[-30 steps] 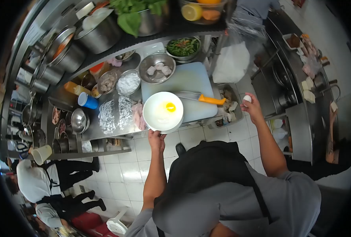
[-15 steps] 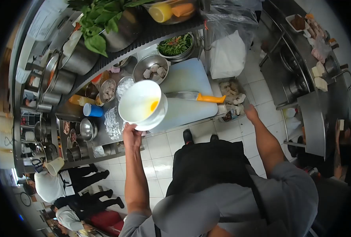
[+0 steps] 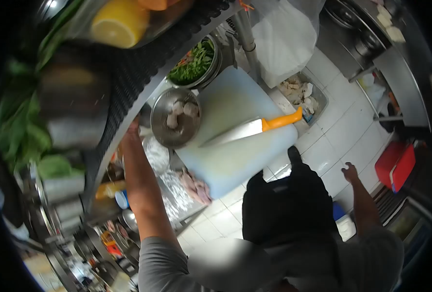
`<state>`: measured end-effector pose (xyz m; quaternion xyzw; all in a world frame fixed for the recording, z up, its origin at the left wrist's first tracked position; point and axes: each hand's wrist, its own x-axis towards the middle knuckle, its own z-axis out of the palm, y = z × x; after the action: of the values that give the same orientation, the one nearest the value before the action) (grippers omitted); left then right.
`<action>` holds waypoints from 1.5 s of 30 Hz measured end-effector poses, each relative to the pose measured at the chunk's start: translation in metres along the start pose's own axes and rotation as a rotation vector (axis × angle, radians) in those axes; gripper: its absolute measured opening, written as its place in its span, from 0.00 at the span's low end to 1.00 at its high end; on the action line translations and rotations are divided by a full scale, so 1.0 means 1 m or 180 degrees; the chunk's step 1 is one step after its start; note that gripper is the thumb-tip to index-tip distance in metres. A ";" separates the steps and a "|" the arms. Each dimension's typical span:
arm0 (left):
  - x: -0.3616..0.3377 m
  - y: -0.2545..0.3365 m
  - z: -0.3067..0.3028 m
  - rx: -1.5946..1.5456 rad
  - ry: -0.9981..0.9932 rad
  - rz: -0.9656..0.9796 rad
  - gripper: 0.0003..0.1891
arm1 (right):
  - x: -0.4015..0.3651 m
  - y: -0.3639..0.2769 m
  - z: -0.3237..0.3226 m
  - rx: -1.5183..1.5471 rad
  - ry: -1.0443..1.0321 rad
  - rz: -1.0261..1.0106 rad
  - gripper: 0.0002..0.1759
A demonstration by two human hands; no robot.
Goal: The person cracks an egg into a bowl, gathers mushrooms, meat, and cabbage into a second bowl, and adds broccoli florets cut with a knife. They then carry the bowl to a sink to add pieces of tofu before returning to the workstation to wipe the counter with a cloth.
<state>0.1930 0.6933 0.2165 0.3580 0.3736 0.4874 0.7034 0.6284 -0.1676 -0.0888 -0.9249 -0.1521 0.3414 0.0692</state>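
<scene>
My left hand (image 3: 133, 127) reaches under the edge of the overhead shelf, left of a metal bowl (image 3: 160, 117) with pale lumps in it. Its fingers are mostly hidden, and whether they hold anything does not show. Out to the right, over the tiled floor, my right hand (image 3: 350, 171) hangs empty with its fingers apart. On the white cutting board (image 3: 225, 165) lies a knife with an orange handle (image 3: 279, 120). Strips of raw meat (image 3: 195, 187) rest at the board's left edge, beside crinkled plastic wrap or foil (image 3: 172, 192).
The ribbed shelf (image 3: 128, 82) overhangs the left side, bearing leafy greens (image 3: 19, 126) and a halved lemon (image 3: 120, 23). A bowl of chopped greens (image 3: 194, 63) stands behind the board. A bin of scraps (image 3: 301, 95) is right of it; a red box (image 3: 395, 165) stands farther right.
My left hand has moved from the counter's front to under the shelf, and the white bowl it held is out of clear sight. The view has turned; my right hand stays empty.
</scene>
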 end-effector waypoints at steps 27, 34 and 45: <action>0.285 -0.103 0.048 0.1570 -0.0586 -0.1101 0.21 | -0.396 0.013 0.195 0.0390 0.0227 0.1988 0.19; 0.362 -0.120 0.018 0.2728 -0.1653 -0.1725 0.18 | -0.383 -0.002 0.190 0.0437 0.0536 0.1990 0.16; 0.324 -0.080 -0.007 0.4008 -0.1350 0.0089 0.18 | -0.118 -0.070 0.052 0.1259 0.1447 0.1038 0.37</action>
<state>0.2998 0.9813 0.0871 0.7935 0.4357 0.1041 0.4118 0.4926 -0.1391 -0.0398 -0.9582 0.0862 0.1560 0.2239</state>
